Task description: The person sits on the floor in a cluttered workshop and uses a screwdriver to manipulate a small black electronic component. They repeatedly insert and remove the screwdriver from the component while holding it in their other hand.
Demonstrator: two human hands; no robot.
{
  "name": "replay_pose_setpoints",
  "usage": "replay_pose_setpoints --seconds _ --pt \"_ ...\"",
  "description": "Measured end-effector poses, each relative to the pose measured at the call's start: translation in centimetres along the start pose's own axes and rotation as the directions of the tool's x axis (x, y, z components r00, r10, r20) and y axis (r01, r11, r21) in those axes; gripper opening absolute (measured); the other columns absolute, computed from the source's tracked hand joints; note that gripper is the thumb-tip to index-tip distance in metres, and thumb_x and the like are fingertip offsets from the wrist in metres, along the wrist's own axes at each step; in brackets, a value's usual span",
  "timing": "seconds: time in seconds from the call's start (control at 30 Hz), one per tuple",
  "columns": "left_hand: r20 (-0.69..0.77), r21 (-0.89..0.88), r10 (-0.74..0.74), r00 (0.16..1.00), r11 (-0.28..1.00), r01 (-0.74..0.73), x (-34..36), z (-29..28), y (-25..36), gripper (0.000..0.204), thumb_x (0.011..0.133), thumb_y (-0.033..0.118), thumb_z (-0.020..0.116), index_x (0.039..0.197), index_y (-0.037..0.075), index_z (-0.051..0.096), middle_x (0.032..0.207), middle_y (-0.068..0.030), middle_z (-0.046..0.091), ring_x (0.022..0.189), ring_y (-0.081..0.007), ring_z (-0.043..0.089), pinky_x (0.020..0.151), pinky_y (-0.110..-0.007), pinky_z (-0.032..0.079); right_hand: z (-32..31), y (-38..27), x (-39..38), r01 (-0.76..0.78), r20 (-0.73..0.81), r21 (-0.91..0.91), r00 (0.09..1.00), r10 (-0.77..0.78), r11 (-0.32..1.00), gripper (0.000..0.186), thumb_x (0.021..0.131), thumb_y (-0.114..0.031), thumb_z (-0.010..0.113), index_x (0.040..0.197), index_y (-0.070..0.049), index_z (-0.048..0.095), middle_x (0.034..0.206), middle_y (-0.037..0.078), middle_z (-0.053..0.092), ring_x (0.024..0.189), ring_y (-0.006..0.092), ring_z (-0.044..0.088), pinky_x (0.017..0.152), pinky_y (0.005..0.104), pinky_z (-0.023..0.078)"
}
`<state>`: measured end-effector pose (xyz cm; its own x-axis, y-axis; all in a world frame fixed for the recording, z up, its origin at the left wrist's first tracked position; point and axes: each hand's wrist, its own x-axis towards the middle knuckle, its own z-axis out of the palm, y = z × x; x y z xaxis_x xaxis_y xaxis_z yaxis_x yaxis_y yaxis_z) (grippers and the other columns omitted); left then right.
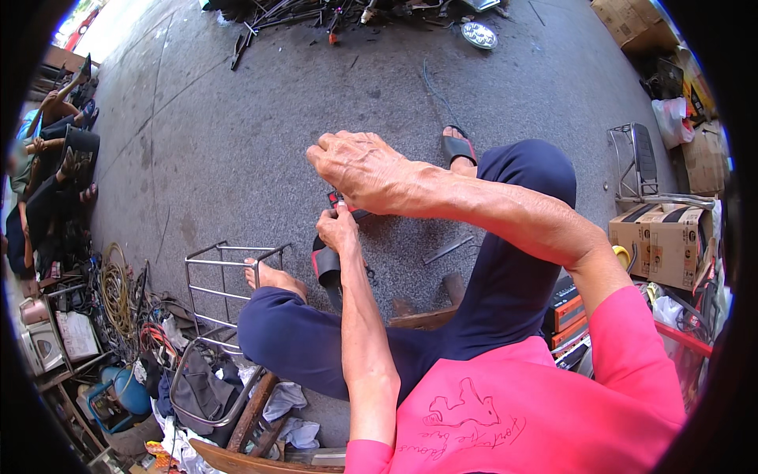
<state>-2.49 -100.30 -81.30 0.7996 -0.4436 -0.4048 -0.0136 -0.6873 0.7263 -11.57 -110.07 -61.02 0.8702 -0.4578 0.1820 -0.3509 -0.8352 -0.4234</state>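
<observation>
My left hand [339,229] is closed, its thumb pressed against a small red-and-black object [335,197] whose kind I cannot make out. Just above it, my right hand [355,166] is curled with the knuckles up. The back of that hand hides its fingertips and anything in them. Below the left hand a black sandal with red trim [322,265] lies on the floor, beside my bare left foot [276,278]. On my right foot is a matching sandal [458,147]. A thin metal rod [448,250] lies on the concrete between my legs.
A metal wire frame [229,294] stands by my left knee. Cables [118,300] and a grey bag [207,393] are heaped at left. Cardboard boxes [662,243] and a folding chair [641,158] stand at right. Scrap metal [308,16] lies ahead; people [63,158] sit far left.
</observation>
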Motion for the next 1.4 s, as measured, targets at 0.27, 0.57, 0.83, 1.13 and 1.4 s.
replay_pose_setpoints --seconds 0.27,0.57,0.83,1.13,1.4 --pt "0.028 -0.003 -0.003 1.0 1.0 0.003 0.3 -0.2 -0.4 0.029 0.077 0.029 0.06 0.073 0.0 0.063 0.065 -0.0146 0.064 0.056 -0.0252 0.063 0.057 -0.036 0.049 -0.6 -1.4 1.3 -0.25 0.221 0.043 0.947 0.235 0.967 0.026 0.073 -0.008 0.062 0.092 0.006 0.051 0.086 0.026 0.059 0.084 0.037 0.062 0.069 0.0425 0.05" --pt "0.087 -0.172 -0.068 0.994 0.982 0.082 0.4 -0.1 -0.5 0.025 0.078 0.022 0.063 0.073 -0.002 0.06 0.061 -0.0107 0.061 0.046 -0.0166 0.058 0.046 -0.03 0.047 -1.2 -0.8 0.8 -0.119 0.153 0.021 0.982 0.115 0.993 0.023 0.07 -0.008 0.064 0.085 0.006 0.054 0.082 0.023 0.06 0.08 0.0359 0.061 0.069 0.0428 0.049" --pt "0.155 -0.4 -0.064 0.986 0.908 0.122 -0.3 -1.1 0.2 0.023 0.081 0.018 0.063 0.077 -0.004 0.058 0.06 -0.0081 0.056 0.043 -0.0129 0.052 0.04 -0.024 0.043 -2.0 -0.8 0.7 -0.058 0.014 0.065 0.998 0.057 0.996 0.017 0.076 -0.012 0.06 0.078 0.004 0.055 0.07 0.02 0.058 0.071 0.036 0.061 0.064 0.0444 0.048" --pt "0.042 -0.484 -0.166 0.985 0.859 0.165 0.4 -2.3 -0.9 0.023 0.085 0.021 0.058 0.08 -0.001 0.052 0.058 -0.0068 0.052 0.041 -0.0147 0.05 0.034 -0.026 0.038 -2.8 -0.3 0.5 -0.07 -0.002 0.066 0.998 0.07 0.995 0.018 0.079 -0.014 0.058 0.078 0.004 0.054 0.069 0.021 0.058 0.07 0.0374 0.06 0.062 0.0453 0.047" --pt "0.109 -0.588 -0.244 0.964 0.766 0.261 0.1 -1.8 -1.2 0.024 0.087 0.024 0.054 0.082 0.002 0.048 0.061 -0.0074 0.052 0.043 -0.0172 0.052 0.036 -0.027 0.041 -0.9 0.4 0.5 -0.084 0.03 0.046 0.996 0.083 0.995 0.018 0.079 -0.014 0.058 0.078 0.003 0.055 0.069 0.02 0.058 0.07 0.0379 0.059 0.062 0.0461 0.047"
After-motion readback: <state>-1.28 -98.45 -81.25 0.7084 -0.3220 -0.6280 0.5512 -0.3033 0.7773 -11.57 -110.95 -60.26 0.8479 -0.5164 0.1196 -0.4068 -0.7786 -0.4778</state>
